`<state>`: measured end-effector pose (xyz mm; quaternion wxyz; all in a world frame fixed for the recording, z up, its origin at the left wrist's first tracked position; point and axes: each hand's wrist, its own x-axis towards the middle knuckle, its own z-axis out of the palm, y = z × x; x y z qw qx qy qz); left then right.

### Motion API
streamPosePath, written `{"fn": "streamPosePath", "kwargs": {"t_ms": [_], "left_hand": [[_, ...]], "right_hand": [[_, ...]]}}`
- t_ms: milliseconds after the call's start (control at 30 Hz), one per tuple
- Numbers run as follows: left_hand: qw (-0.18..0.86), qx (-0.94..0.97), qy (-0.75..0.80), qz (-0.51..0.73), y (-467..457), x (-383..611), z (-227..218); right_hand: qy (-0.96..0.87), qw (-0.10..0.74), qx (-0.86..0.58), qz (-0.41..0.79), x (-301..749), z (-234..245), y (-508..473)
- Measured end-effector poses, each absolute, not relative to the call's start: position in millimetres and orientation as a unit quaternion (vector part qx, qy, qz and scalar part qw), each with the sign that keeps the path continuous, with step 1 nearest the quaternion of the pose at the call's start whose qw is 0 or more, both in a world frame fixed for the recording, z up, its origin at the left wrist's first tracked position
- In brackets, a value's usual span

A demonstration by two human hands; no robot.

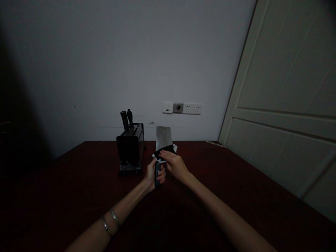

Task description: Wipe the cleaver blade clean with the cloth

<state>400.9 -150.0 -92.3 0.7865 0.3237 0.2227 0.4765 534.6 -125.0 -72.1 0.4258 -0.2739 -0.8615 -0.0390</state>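
My left hand (pixel 152 173) is wrapped round the dark handle of a cleaver (pixel 163 136), whose broad grey blade points up and away from me. A black cloth (pixel 168 149) with white edges lies across the lower part of the blade, just above the handle. My right hand (pixel 174 162) presses this cloth against the blade, its fingers fairly straight and close together over it. The thumb of the right hand is hidden, and the cloth covers part of the blade.
A black knife block (pixel 128 150) stands left of my hands, with two dark handles (pixel 127 119) sticking up from it. Beneath is a dark red table (pixel 199 196). Behind it, the wall carries switches and sockets (pixel 192 109). A pale panelled door (pixel 283 105) is at the right.
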Motion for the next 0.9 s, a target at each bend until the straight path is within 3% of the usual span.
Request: {"fn": "streamPosePath", "kwargs": {"t_ms": [600, 700, 833, 900], "left_hand": [[0.792, 0.341, 0.202, 0.465, -147, 396, -90], [0.795, 0.337, 0.192, 0.466, -144, 395, -90], [0.802, 0.336, 0.188, 0.456, -143, 394, -90], [0.810, 0.331, 0.184, 0.447, -143, 394, -90]], "right_hand": [[-0.868, 0.410, -0.275, -0.051, 566, -74, -121], [-0.832, 0.461, -0.307, -0.022, 574, -72, -112], [-0.719, 0.589, -0.368, 0.018, 571, -60, -105], [-0.714, 0.596, -0.366, 0.012, 569, -52, -105]]}}
